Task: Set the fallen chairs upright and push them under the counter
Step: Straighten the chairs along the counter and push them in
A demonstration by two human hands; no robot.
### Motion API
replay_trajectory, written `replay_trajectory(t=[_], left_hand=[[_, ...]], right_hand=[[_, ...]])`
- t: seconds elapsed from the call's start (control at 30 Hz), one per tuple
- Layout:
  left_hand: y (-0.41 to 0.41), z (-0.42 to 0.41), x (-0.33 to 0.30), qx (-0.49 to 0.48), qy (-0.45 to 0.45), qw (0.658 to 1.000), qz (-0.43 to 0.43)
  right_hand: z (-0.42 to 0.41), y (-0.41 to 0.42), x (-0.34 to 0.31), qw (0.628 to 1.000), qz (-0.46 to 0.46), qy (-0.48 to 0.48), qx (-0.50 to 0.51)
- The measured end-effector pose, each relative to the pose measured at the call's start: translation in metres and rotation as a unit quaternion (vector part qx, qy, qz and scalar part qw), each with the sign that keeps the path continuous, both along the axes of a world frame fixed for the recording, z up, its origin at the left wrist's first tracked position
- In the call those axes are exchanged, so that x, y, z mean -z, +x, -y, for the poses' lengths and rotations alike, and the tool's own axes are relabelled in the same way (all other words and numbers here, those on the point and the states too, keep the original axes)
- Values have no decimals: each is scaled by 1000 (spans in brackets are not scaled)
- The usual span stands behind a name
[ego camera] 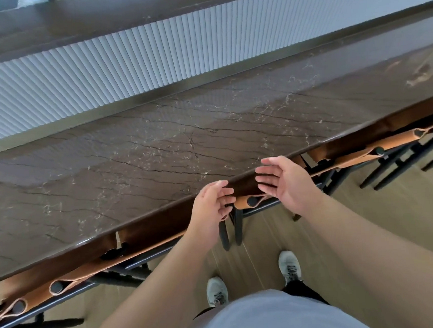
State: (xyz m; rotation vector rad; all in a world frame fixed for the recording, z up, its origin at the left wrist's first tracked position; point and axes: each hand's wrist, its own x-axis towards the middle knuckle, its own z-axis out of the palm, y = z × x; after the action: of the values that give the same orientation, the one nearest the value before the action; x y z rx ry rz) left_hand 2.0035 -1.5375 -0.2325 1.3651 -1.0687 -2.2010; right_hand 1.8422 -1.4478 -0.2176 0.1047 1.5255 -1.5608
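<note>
A dark marble counter runs diagonally across the view. Three chairs with tan leather backs and black metal frames stand upright, tucked under its near edge: one at the left, one in the middle, one at the right. My left hand hovers at the left end of the middle chair's backrest, fingers loosely curled, holding nothing. My right hand is above the same backrest, palm open, fingers straight, apart from it.
A white ribbed panel rises behind the counter, with a higher dark ledge beyond it. The floor is light wood. My two feet in pale sneakers stand just behind the middle chair.
</note>
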Motion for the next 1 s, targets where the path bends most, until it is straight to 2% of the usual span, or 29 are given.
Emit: replay_trajectory(t=[0.07, 0.2, 0.43, 0.77, 1.0], left_hand=[[-4, 6, -10, -1, 26, 999, -27], [-9, 10, -25, 18, 16, 998, -63], [-31, -30, -38, 55, -13, 997, -44], [-137, -159, -59, 56, -9, 998, -5], [-202, -248, -57, 48, -43, 997, -33]], right_hand=[[-12, 0, -10, 999, -10, -24, 23], [-38, 0, -21, 997, -28, -35, 59], [-89, -21, -31, 995, -47, -40, 76], [-227, -115, -33, 994, -56, -43, 89], [-323, -185, -36, 994, -62, -25, 89]])
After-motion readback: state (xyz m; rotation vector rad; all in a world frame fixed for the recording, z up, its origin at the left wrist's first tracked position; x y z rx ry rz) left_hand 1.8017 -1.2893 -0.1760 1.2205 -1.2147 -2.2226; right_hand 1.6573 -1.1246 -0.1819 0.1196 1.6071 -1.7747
